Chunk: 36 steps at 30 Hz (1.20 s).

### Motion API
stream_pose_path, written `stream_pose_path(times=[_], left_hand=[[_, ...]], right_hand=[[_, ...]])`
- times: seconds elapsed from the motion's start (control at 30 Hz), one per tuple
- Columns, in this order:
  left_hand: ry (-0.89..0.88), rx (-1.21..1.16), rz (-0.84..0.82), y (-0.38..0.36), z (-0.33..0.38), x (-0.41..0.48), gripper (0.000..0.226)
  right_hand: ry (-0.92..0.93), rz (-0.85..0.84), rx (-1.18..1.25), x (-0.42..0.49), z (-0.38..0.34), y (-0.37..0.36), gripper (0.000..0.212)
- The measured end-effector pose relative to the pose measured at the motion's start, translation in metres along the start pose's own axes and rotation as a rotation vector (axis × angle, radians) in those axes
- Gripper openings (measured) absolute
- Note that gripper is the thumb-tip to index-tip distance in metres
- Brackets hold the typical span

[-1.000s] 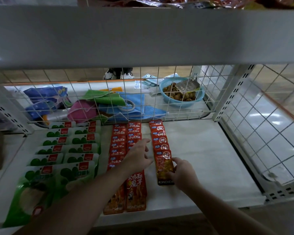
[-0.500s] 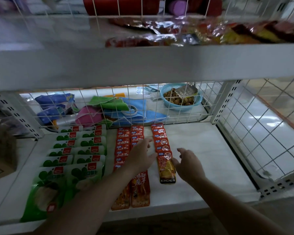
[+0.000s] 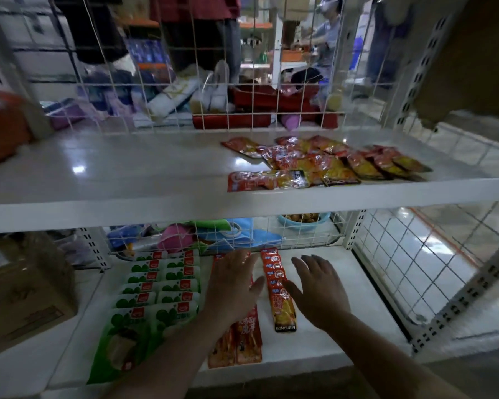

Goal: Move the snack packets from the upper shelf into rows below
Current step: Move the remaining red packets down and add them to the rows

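Note:
A loose pile of red and yellow snack packets [image 3: 323, 161] lies on the right half of the upper shelf [image 3: 127, 180]. On the lower shelf [image 3: 337, 321] stand rows of packets: two green rows [image 3: 159, 286], two red-orange rows [image 3: 247, 338] and one red-and-yellow row [image 3: 280, 292]. My left hand [image 3: 234, 286] hovers with straight fingers over the red-orange rows and hides their far part. My right hand [image 3: 319, 289] is spread just right of the red-and-yellow row, holding nothing.
A cardboard box [image 3: 23, 292] sits at the lower left. White wire mesh [image 3: 409, 263] closes the back and right side. Behind the mesh lie cloths, a blue bowl [image 3: 304, 221] and red trays [image 3: 260, 105]. People stand in the background.
My right hand has let go of the front red-and-yellow packet and lifted with fingers spread. My left hand has opened and risen. The view has tilted up, revealing the upper shelf's pile.

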State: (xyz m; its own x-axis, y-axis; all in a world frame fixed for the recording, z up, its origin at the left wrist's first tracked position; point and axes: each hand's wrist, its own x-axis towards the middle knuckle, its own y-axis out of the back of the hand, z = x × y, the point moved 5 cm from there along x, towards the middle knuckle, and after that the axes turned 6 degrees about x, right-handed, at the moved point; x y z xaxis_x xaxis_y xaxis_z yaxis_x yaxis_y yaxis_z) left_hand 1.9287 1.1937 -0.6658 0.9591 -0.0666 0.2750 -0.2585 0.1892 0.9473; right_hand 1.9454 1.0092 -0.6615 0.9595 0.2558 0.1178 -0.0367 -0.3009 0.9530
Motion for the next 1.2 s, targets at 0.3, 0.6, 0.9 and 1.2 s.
stream_pose_path(times=[0.3, 0.6, 0.9, 1.2], left_hand=[[-0.022, 0.072, -0.006, 0.074, 0.024, -0.036, 0.063], [-0.12, 0.108, -0.02, 0.144, 0.051, -0.055, 0.063], [-0.326, 0.038, 0.281, 0.215, 0.077, -0.045, 0.049], [-0.198, 0.081, 0.318, 0.248, 0.055, 0.015, 0.047]], right_hand=[[0.104, 0.076, -0.1, -0.045, -0.036, 0.064, 0.068], [0.2, 0.277, -0.166, -0.082, -0.062, 0.135, 0.052], [0.238, 0.464, -0.133, -0.077, -0.081, 0.213, 0.046], [0.194, 0.414, -0.181, -0.032, -0.09, 0.241, 0.057]])
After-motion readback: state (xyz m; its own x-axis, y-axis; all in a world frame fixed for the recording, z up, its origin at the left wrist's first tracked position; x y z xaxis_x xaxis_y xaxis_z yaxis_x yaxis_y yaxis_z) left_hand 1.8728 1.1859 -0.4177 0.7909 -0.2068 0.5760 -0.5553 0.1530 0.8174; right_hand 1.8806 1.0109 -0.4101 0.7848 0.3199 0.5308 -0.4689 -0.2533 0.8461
